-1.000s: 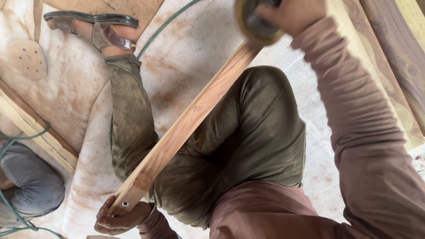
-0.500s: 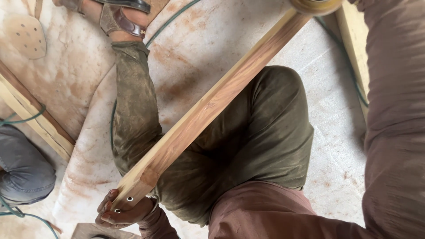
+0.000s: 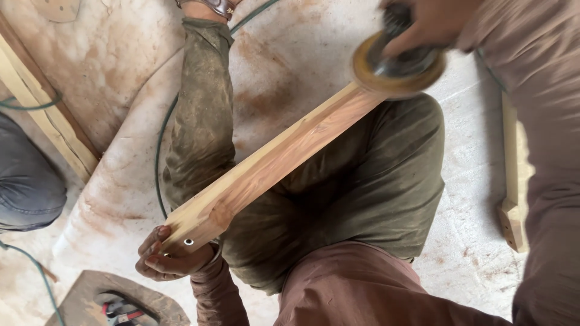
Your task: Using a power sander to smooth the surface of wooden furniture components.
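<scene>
Wooden and long, a plank (image 3: 272, 166) lies slanted across the person's lap, from the low left up to the top right. It rests over the knees in dusty green trousers (image 3: 374, 181). The left hand (image 3: 172, 256) is closed around the low end of the plank, with the fingers curled under it. A small round hole shows in the wood right by that hand. The right hand (image 3: 429, 24) grips a sander (image 3: 399, 63) at the top. Its round yellow disc sits on the high end of the plank and looks blurry. The two hands are far apart, one at each end of the wood. A green cable (image 3: 160, 157) runs over the pale, dusty floor (image 3: 121, 66) beside the left leg. More strips of wood (image 3: 48, 121) lie on the left. Another piece of wood (image 3: 513, 199) lies on the right. Grey cloth (image 3: 27, 181) shows at the left edge. Some small tools (image 3: 121, 311) lie at the bottom left.
</scene>
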